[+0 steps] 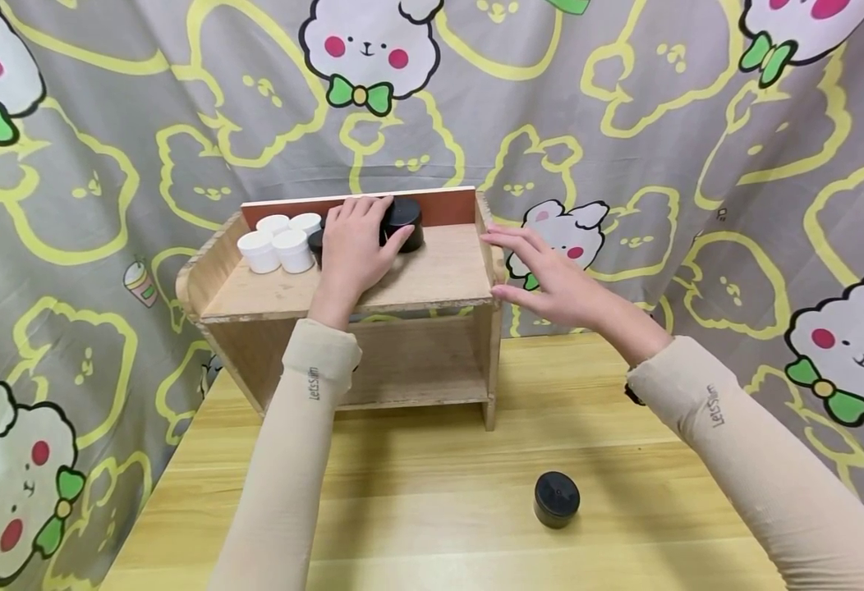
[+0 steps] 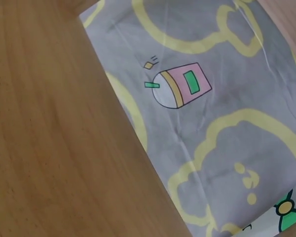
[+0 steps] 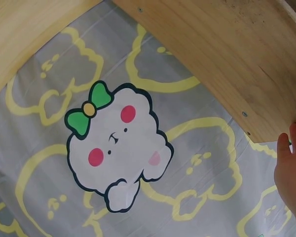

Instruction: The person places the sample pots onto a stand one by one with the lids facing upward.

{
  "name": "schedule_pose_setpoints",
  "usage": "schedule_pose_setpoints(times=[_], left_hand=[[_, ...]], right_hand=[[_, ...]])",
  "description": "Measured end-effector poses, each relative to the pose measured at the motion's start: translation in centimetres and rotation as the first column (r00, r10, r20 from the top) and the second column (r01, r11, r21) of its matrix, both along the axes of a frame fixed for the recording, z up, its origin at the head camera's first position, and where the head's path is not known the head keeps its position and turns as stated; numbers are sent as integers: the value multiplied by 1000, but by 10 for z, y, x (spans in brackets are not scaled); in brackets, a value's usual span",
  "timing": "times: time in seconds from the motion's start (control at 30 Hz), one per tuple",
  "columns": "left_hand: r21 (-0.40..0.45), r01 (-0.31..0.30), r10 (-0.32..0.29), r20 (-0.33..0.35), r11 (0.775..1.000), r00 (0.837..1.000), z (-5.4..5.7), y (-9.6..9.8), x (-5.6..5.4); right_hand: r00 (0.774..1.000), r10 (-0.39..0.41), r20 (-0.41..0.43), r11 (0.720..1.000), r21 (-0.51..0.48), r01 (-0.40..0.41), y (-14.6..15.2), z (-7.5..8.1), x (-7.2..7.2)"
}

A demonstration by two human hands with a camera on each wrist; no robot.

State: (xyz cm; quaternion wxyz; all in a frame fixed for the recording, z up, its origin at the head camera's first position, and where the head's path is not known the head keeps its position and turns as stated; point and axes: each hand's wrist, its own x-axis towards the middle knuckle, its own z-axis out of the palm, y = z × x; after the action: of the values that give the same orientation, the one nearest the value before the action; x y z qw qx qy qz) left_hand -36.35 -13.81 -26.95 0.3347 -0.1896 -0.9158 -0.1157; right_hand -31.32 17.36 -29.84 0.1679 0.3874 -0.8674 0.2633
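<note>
In the head view, my left hand is over the top board of a small wooden shelf, its fingers and thumb bent around a black jar that the hand mostly hides. Another black-lidded jar stands just right of the thumb, and part of a dark jar shows left of the hand. Several white jars are grouped farther left on the board. My right hand has its fingers extended, fingertips against the shelf's right side panel. The right wrist view also catches this hand at the panel. No hand appears in the left wrist view.
One black jar stands alone on the wooden table, in front and to the right of the shelf. A lower board spans the shelf's inside. A grey patterned curtain hangs behind and beside the table.
</note>
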Motion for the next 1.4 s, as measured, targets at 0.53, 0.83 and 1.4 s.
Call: schedule_pose_setpoints(times=[0.53, 0.83, 1.4], left_hand=[[48, -13, 15, -36, 999, 999, -1, 2, 1], [31, -23, 24, -34, 999, 999, -2, 4, 1], [-1, -61, 61, -13, 998, 998, -2, 5, 2]], right_hand=[[1000, 7, -3, 1000, -5, -7, 0, 0, -1], [1000, 8, 4, 1000, -14, -8, 2, 0, -2], [1000, 2, 12, 1000, -11, -2, 2, -1, 0]])
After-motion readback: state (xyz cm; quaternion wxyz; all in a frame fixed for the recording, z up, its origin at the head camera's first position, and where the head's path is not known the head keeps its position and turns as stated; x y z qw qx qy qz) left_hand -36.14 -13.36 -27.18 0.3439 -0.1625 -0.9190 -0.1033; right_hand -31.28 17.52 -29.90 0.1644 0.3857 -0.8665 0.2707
